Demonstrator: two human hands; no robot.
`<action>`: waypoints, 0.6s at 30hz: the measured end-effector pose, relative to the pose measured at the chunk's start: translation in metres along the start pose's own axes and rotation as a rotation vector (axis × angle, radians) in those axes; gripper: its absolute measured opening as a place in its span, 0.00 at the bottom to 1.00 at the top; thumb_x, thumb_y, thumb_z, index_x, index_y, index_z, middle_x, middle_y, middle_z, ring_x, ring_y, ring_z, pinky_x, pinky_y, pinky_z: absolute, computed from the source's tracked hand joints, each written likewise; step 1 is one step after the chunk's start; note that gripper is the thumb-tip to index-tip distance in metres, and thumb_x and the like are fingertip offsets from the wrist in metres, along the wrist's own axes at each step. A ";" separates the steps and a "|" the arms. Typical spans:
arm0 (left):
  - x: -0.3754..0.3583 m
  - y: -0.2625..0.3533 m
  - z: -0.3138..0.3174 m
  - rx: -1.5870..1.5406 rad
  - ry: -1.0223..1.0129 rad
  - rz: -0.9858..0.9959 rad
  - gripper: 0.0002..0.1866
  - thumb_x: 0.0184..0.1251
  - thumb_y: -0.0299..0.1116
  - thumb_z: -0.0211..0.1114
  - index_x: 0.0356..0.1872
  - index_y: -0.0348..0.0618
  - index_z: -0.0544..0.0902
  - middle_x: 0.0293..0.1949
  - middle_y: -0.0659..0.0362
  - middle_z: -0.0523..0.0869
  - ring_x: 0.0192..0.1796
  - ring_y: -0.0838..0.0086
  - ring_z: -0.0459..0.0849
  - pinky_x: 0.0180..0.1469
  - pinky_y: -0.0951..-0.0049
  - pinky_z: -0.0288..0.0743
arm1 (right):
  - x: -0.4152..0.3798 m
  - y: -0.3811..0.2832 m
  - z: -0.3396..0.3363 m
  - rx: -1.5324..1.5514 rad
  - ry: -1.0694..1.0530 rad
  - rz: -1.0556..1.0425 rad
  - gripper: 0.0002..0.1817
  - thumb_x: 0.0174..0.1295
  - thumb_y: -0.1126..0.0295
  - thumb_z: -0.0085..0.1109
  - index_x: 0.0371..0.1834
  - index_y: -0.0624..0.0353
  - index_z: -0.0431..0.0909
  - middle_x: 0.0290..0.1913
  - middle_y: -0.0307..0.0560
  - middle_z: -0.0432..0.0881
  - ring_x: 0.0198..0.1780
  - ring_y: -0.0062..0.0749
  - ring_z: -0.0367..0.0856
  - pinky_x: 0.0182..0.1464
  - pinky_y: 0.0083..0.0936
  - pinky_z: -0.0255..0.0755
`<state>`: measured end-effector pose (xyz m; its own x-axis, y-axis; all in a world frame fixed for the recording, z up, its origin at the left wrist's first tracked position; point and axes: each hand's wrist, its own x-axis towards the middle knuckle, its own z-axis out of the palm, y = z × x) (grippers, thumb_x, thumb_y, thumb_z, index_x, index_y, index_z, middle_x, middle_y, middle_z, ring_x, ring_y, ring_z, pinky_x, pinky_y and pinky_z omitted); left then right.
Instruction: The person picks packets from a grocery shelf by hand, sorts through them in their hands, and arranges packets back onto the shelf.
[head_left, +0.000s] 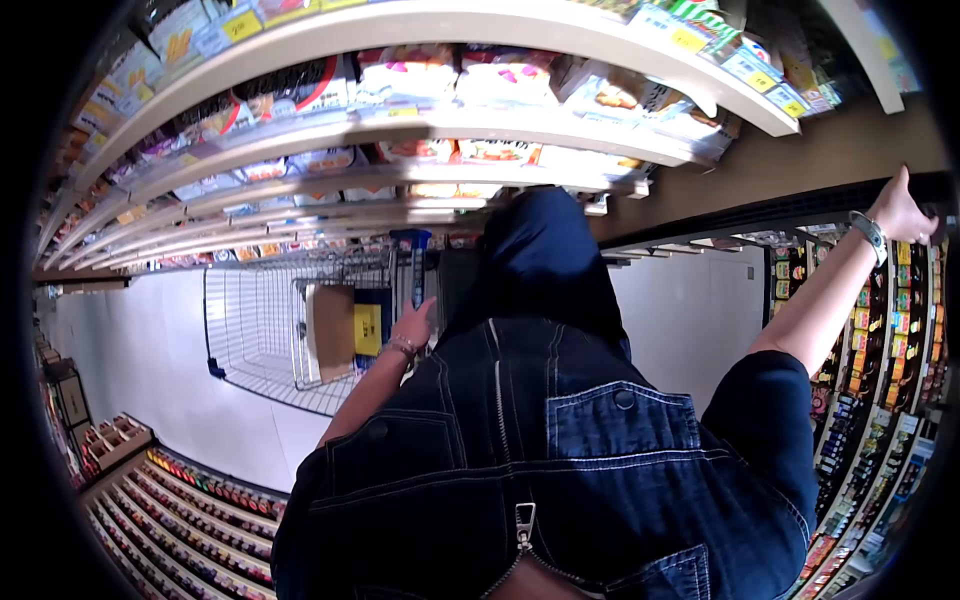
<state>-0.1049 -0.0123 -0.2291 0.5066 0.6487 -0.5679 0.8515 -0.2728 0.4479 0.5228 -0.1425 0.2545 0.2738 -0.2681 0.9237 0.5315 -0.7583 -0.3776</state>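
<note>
At the blue handle (418,275) of a wire shopping cart (255,335), my left hand (412,322) is closed around the bar. A bracelet circles that wrist. Inside the cart, by the handle end, are a brown cardboard panel (330,333) and a yellow label (367,329) on a dark blue backing. My right arm stretches out to the far right. There my right hand (900,208) has its thumb raised apart from the fingers, close to a dark ledge (800,212). Its fingertips are partly hidden near a dark shape that I cannot make out.
Shelves (420,128) of bagged goods with yellow price tags (686,38) rise in front of me. More shelves with colourful packs (858,345) stand at the right. Tiered racks of small bottles or jars (190,510) are at the lower left. Pale floor (150,350) surrounds the cart.
</note>
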 end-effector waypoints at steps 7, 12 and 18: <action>-0.005 -0.007 0.021 -0.074 0.120 -0.020 0.13 0.57 0.29 0.48 0.43 0.57 0.74 0.47 0.44 0.67 0.39 0.46 0.76 0.41 0.55 0.72 | -0.023 -0.051 -0.040 0.033 0.051 -0.157 0.41 0.34 0.56 0.66 0.50 0.68 0.58 0.40 0.67 0.65 0.41 0.55 0.67 0.41 0.51 0.63; -0.004 -0.008 0.020 -0.061 0.082 -0.031 0.13 0.56 0.30 0.48 0.42 0.56 0.73 0.48 0.43 0.66 0.39 0.46 0.76 0.41 0.54 0.72 | -0.030 -0.050 -0.040 0.108 0.038 -0.147 0.43 0.37 0.58 0.67 0.54 0.69 0.56 0.43 0.69 0.65 0.44 0.56 0.67 0.44 0.51 0.63; -0.004 -0.004 0.013 -0.070 0.026 -0.049 0.15 0.55 0.28 0.48 0.44 0.58 0.72 0.52 0.43 0.63 0.43 0.46 0.76 0.44 0.54 0.71 | -0.032 -0.050 -0.034 0.117 0.047 -0.190 0.43 0.40 0.56 0.66 0.54 0.72 0.55 0.48 0.72 0.63 0.49 0.57 0.65 0.50 0.50 0.61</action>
<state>-0.1083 -0.0230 -0.2379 0.4603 0.6788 -0.5722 0.8630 -0.1910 0.4678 0.4604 -0.1164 0.2456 0.1239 -0.1569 0.9798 0.6596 -0.7246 -0.1994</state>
